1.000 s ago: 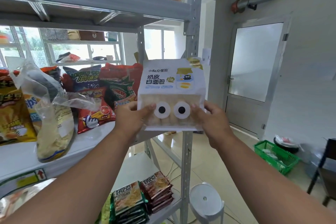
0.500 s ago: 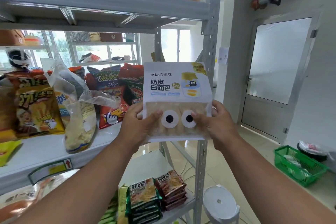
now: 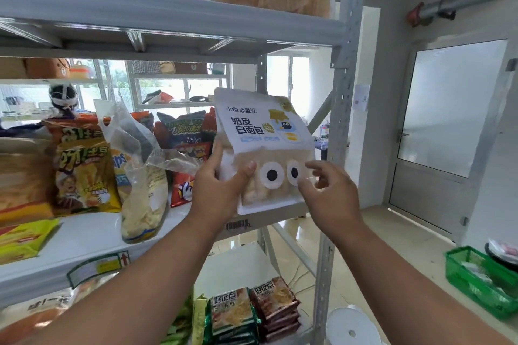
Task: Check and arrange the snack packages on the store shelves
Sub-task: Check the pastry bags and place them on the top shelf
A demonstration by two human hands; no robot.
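The left hand [image 3: 221,190] alone now grips the tilted bread package [image 3: 266,148] at frame centre; the right hand [image 3: 330,193] has let go, fingers loose beside it.

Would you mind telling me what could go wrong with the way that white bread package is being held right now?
1. Only the left hand grips the bread package, by its lower left corner; the right hand is open beside it, so the tilted package might slip or drop to the floor.
2. If it swings left, it could knock the loose clear bag of chips leaning near the shelf edge.
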